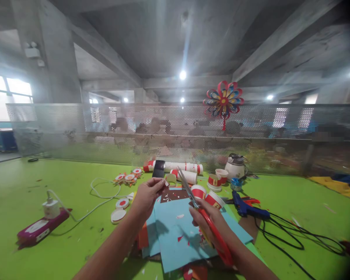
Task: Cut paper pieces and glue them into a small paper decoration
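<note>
My left hand (146, 198) is closed in a pinch on a small white paper piece (166, 184). In my right hand (212, 217) are scissors (188, 186) with red handles, their blades pointing up and away from me. The blade tips stand a short way right of the paper piece, apart from it. Below both hands lie light blue paper sheets (175, 221) with red and white scraps on them. A dark brown sheet (175, 195) shows at their far edge. Red-and-white paper cups (214, 199) lie just beyond my right hand.
A blue glue gun (247, 206) with a black cord lies at right. At left are a purple power strip (42, 227) with a plugged-in charger and round white discs (118, 215). Behind stand cup tubes (181, 167), a kettle (235, 167) and a perforated metal screen (111, 132).
</note>
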The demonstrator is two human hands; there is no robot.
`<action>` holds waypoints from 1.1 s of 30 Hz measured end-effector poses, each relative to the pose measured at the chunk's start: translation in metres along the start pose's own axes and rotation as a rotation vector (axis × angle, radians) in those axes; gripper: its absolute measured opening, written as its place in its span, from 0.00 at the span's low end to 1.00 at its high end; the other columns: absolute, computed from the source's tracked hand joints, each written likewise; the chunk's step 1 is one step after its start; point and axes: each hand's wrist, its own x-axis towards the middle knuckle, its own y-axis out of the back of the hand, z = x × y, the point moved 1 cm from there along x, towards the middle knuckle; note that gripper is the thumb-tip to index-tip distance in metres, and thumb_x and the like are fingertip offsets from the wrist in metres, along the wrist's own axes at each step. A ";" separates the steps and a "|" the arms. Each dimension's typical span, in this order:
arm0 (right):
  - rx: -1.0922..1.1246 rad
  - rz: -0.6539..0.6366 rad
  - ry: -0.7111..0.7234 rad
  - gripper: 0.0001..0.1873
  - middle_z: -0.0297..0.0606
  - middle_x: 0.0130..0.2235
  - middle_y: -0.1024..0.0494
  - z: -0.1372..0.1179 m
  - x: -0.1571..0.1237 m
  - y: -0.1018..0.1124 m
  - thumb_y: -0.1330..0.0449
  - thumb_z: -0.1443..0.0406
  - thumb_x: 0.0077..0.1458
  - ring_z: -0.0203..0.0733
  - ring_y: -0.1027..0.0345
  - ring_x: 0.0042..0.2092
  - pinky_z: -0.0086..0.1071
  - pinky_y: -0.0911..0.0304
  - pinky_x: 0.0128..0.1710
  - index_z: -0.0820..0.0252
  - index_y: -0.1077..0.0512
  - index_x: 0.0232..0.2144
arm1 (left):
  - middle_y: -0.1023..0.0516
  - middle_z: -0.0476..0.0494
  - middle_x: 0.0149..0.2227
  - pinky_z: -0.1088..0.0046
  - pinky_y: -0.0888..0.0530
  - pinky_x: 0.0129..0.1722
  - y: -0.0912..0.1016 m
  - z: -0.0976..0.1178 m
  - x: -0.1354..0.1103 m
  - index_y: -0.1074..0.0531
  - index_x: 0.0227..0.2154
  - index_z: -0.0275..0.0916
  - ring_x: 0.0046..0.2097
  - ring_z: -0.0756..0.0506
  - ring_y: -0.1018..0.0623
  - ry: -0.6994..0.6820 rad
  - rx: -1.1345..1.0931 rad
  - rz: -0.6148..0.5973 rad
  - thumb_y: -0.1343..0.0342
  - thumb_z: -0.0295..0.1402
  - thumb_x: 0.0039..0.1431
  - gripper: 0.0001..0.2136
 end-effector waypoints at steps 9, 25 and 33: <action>0.027 -0.160 -0.060 0.19 0.31 0.21 0.34 0.001 -0.007 -0.005 0.52 0.51 0.56 0.33 0.39 0.22 0.27 0.43 0.21 0.61 0.35 0.31 | 0.24 0.44 0.26 0.76 0.32 0.31 -0.002 0.001 0.008 0.26 0.24 0.33 0.29 0.51 0.27 -0.029 0.025 0.047 0.36 0.37 0.41 0.11; -0.240 -0.294 -0.002 0.12 0.34 0.29 0.29 -0.007 -0.019 0.000 0.50 0.56 0.57 0.38 0.38 0.30 0.29 0.42 0.30 0.58 0.34 0.34 | 0.23 0.46 0.26 0.76 0.31 0.32 0.011 -0.005 0.003 0.24 0.26 0.34 0.28 0.52 0.27 0.063 -0.078 0.080 0.35 0.31 0.38 0.09; -0.248 -0.327 -0.049 0.14 0.36 0.28 0.26 -0.011 -0.022 -0.004 0.51 0.55 0.56 0.39 0.35 0.29 0.28 0.40 0.26 0.57 0.33 0.31 | 0.24 0.47 0.24 0.77 0.31 0.31 0.009 -0.007 0.001 0.25 0.26 0.33 0.28 0.52 0.27 0.086 -0.126 0.142 0.35 0.29 0.38 0.10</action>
